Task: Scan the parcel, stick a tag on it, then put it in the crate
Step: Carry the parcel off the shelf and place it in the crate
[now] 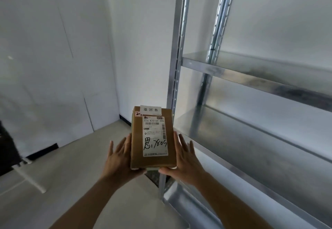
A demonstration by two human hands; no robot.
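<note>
A brown cardboard parcel (138, 142) is held up in front of me, its top face towards the camera. On that face are a white shipping label (155, 136) with barcodes and black handwriting, and a white printed tag (150, 109) at the far edge. My left hand (119, 158) presses flat against the parcel's left side, fingers spread. My right hand (184, 158) presses against its right side in the same way. The parcel is clamped between both palms. No scanner or crate is in view.
A metal shelving rack (251, 78) with bare steel shelves fills the right side, its front upright (177, 52) just behind the parcel. White walls meet in a corner ahead. A white table leg (30, 178) and a dark object (7, 149) stand at the left on the pale floor.
</note>
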